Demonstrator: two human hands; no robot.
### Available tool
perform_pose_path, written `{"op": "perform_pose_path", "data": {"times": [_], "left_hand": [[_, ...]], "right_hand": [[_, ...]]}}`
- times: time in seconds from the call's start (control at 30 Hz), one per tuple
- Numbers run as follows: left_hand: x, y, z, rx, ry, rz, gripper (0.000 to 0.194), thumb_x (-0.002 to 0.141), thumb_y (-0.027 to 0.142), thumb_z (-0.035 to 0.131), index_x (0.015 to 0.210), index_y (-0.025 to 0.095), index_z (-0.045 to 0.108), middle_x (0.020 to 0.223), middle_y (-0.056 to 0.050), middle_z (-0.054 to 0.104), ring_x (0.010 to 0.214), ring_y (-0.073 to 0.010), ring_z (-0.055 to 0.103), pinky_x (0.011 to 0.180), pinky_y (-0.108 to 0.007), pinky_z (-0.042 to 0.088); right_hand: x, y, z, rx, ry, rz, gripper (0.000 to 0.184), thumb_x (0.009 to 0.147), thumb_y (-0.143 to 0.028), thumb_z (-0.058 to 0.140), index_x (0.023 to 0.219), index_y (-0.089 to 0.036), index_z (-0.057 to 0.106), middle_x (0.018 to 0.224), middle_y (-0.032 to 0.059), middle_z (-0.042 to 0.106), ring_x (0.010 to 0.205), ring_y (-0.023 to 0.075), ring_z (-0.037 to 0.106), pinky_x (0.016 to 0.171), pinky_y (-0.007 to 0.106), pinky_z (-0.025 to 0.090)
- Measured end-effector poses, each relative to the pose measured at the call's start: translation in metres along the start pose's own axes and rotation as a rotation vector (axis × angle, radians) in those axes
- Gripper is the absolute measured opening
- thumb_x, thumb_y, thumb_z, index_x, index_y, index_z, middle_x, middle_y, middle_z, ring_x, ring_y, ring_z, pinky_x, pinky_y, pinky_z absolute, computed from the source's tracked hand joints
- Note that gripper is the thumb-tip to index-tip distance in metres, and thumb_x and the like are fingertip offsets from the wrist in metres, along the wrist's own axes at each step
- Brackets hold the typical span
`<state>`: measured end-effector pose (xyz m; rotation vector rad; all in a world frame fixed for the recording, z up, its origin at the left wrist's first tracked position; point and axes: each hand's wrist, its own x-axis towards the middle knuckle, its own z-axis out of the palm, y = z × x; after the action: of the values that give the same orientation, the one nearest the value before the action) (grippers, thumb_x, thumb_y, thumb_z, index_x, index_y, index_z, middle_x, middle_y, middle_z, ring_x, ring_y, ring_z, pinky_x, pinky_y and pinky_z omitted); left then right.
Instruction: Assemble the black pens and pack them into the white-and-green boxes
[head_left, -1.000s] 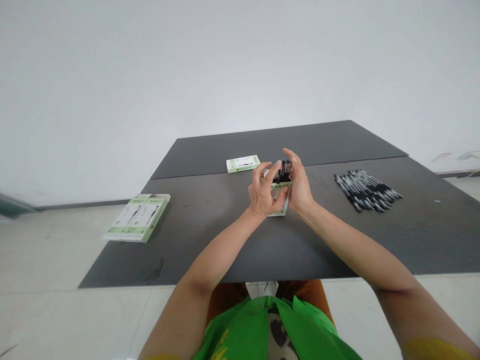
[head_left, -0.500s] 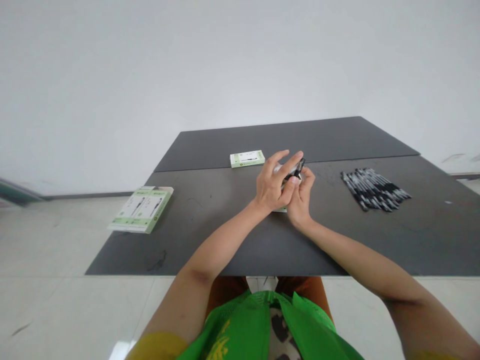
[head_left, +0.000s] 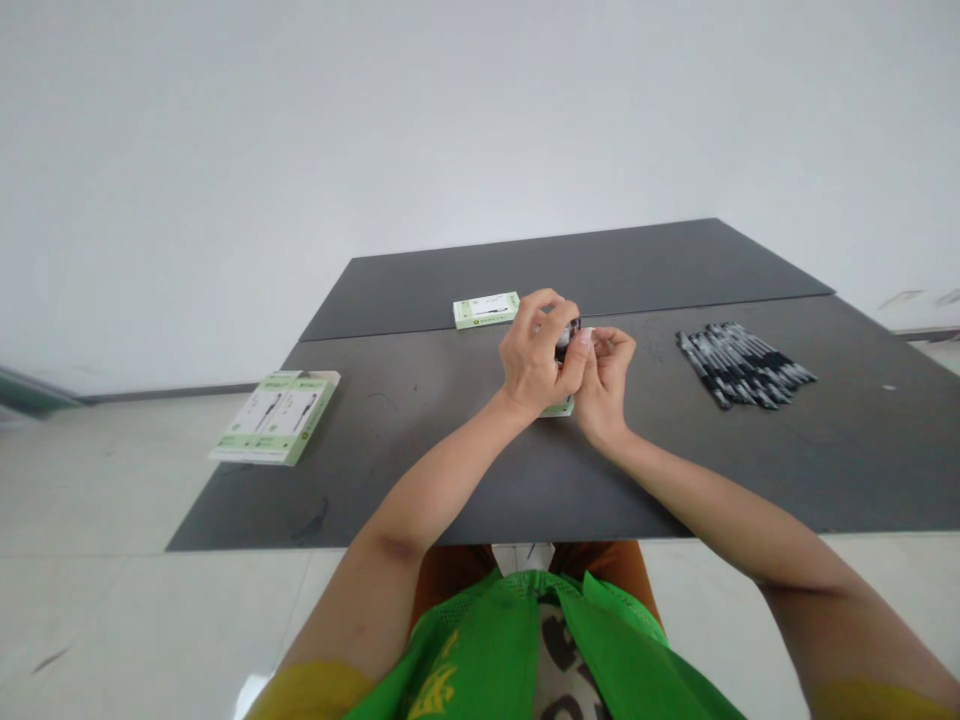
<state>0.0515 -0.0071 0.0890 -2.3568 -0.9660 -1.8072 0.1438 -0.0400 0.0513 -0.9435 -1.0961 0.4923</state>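
Observation:
Near the middle of the table, my left hand [head_left: 534,355] is closed around a bundle of black pens [head_left: 568,337], of which only the dark ends show past its fingers. My right hand [head_left: 604,385] is up against it on the right, thumb and fingertips pinched together beside the pens. Whatever sits in that pinch is too small to make out. Below the hands, the lower edge of a green-and-white pen box [head_left: 559,409] peeks out; the hands cover most of it, so I cannot tell how far the pens are inside.
Several black pens [head_left: 742,366] lie side by side on the right of the dark table [head_left: 450,470]. A closed-looking pen box [head_left: 486,309] lies farther back. More green-and-white boxes [head_left: 277,418] rest at the left edge, partly overhanging it. A white wall stands behind.
My right hand has gone from flat along the pens' right side to a pinch near their ends. My left hand has curled over the pens. The view has shifted slightly.

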Motion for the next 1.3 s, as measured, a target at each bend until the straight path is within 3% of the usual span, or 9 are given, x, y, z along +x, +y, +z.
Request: {"op": "perform_pose_path", "data": {"times": [0.13, 0.33, 0.53, 0.63, 0.73, 0.9, 1.1, 1.3], "left_hand": [[0.000, 0.004, -0.001, 0.063, 0.008, -0.027, 0.042, 0.100, 0.046, 0.033, 0.111, 0.016, 0.061, 0.118, -0.013, 0.057, 0.106, -0.0195, 0.058, 0.088, -0.031, 0.048], [-0.004, 0.010, 0.001, 0.174, -0.004, -0.020, 0.037, 0.099, 0.043, 0.038, 0.109, 0.018, 0.064, 0.119, -0.013, 0.059, 0.104, -0.0197, 0.060, 0.086, -0.031, 0.049], [0.000, 0.021, 0.001, 0.193, -0.037, -0.039, 0.034, 0.099, 0.041, 0.040, 0.110, 0.018, 0.063, 0.131, -0.014, 0.053, 0.113, -0.0224, 0.057, 0.092, -0.035, 0.047], [0.005, 0.026, 0.002, 0.199, -0.056, -0.033, 0.033, 0.099, 0.040, 0.039, 0.111, 0.019, 0.062, 0.135, -0.013, 0.050, 0.114, -0.0221, 0.056, 0.093, -0.035, 0.046], [0.010, 0.030, 0.002, 0.194, -0.093, -0.040, 0.032, 0.100, 0.038, 0.037, 0.112, 0.020, 0.060, 0.135, -0.012, 0.051, 0.114, -0.0211, 0.055, 0.094, -0.034, 0.046], [0.017, 0.029, 0.001, 0.130, -0.146, -0.085, 0.031, 0.102, 0.030, 0.032, 0.111, 0.021, 0.060, 0.117, -0.010, 0.058, 0.109, -0.0191, 0.055, 0.093, -0.032, 0.045], [0.019, 0.016, 0.008, 0.061, -0.152, -0.042, 0.028, 0.101, 0.031, 0.035, 0.109, 0.022, 0.060, 0.105, -0.007, 0.064, 0.100, -0.0193, 0.056, 0.092, -0.034, 0.043], [0.017, -0.001, 0.013, -0.050, -0.103, -0.028, 0.035, 0.101, 0.039, 0.033, 0.086, 0.019, 0.058, 0.091, -0.007, 0.061, 0.092, -0.0177, 0.057, 0.085, -0.031, 0.045]], "right_hand": [[0.003, -0.008, -0.002, -0.012, -0.049, -0.001, 0.040, 0.094, -0.049, 0.050, 0.127, -0.029, 0.038, 0.092, 0.0026, 0.060, 0.082, 0.0176, 0.063, 0.075, 0.035, 0.052], [0.016, -0.018, -0.006, -0.161, -0.004, -0.016, 0.052, 0.095, -0.052, 0.042, 0.141, -0.027, 0.046, 0.123, 0.0081, 0.064, 0.098, 0.0212, 0.063, 0.085, 0.038, 0.051], [0.033, -0.016, -0.012, -0.110, -0.027, 0.104, 0.055, 0.091, -0.043, 0.048, 0.143, -0.026, 0.047, 0.090, 0.0017, 0.067, 0.075, 0.0180, 0.061, 0.071, 0.035, 0.052], [0.034, -0.016, -0.013, -0.039, -0.019, 0.183, 0.057, 0.087, -0.040, 0.055, 0.141, -0.023, 0.045, 0.084, 0.0019, 0.067, 0.073, 0.0186, 0.061, 0.072, 0.038, 0.052], [0.028, -0.017, -0.012, 0.045, 0.011, 0.201, 0.049, 0.084, -0.037, 0.060, 0.129, -0.024, 0.046, 0.092, 0.0037, 0.067, 0.082, 0.0189, 0.063, 0.081, 0.039, 0.052], [0.020, -0.012, -0.006, 0.137, 0.042, 0.150, 0.032, 0.079, -0.027, 0.061, 0.106, -0.026, 0.044, 0.097, 0.0017, 0.061, 0.090, 0.0155, 0.060, 0.087, 0.035, 0.049], [0.019, -0.001, -0.002, 0.091, 0.091, 0.135, 0.026, 0.081, -0.029, 0.060, 0.100, -0.025, 0.044, 0.095, 0.0011, 0.054, 0.089, 0.0138, 0.053, 0.084, 0.033, 0.046], [0.018, -0.004, -0.001, 0.124, 0.065, 0.146, 0.044, 0.075, -0.028, 0.067, 0.103, -0.027, 0.033, 0.091, -0.0017, 0.056, 0.085, 0.0136, 0.057, 0.080, 0.032, 0.047]]}}
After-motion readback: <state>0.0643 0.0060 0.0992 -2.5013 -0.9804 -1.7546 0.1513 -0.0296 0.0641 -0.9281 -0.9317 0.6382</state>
